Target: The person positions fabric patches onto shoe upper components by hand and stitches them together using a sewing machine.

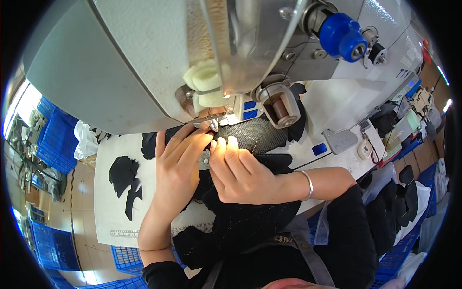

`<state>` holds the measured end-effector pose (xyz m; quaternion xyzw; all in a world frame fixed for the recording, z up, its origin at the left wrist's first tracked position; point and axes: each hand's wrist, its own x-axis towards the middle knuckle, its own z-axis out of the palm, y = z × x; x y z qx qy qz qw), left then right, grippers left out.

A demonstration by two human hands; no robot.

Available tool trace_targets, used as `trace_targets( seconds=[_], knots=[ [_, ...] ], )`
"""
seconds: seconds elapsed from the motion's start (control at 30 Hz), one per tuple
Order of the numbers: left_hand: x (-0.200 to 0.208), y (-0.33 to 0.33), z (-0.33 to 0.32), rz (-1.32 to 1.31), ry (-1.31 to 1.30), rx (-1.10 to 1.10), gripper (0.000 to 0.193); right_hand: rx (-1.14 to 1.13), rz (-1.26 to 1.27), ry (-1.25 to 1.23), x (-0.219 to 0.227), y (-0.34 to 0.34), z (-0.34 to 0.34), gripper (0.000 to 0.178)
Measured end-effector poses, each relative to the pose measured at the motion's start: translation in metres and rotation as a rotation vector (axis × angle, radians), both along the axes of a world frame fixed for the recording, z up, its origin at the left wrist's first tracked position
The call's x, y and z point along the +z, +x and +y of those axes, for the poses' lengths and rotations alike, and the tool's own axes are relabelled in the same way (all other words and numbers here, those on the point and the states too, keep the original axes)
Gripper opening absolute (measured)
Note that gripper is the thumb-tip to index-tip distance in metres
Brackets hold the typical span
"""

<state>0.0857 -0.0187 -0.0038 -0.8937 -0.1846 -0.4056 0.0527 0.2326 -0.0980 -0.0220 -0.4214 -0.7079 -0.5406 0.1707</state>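
Under the lit presser foot (213,124) of a sewing machine (163,58) lies a black fabric piece (281,161) with a grey mesh panel (250,137). My left hand (180,159) is on the left of the work, its fingers closed on the black fabric edge close to the needle area. Just to the right, my right hand (245,176) pinches the same edge, thumb and fingertips together. The fingertips of both hands nearly meet. More black fabric (240,226) hangs over the table's front edge toward my lap.
Loose black scraps (124,176) lie on the white table (108,207) at left, above a printed ruler strip (125,233). A blue tension knob (342,37) and a brown thread bobbin (281,110) are on the machine. Blue crates (55,139) stand at left; black pieces (397,202) are piled at right.
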Motion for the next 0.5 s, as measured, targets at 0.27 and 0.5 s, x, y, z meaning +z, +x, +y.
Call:
trace_targets(
  seconds=[0.27,0.5],
  knots=[
    [-0.002,0.007,0.005,-0.053,0.214,0.012,0.026,-0.141,-0.055,0.065,-0.003,-0.009,0.006,0.023],
    [-0.012,0.010,0.019,-0.121,0.282,-0.221,0.031,0.495,0.866,-0.954,0.048,0.053,-0.037,0.045]
  ],
)
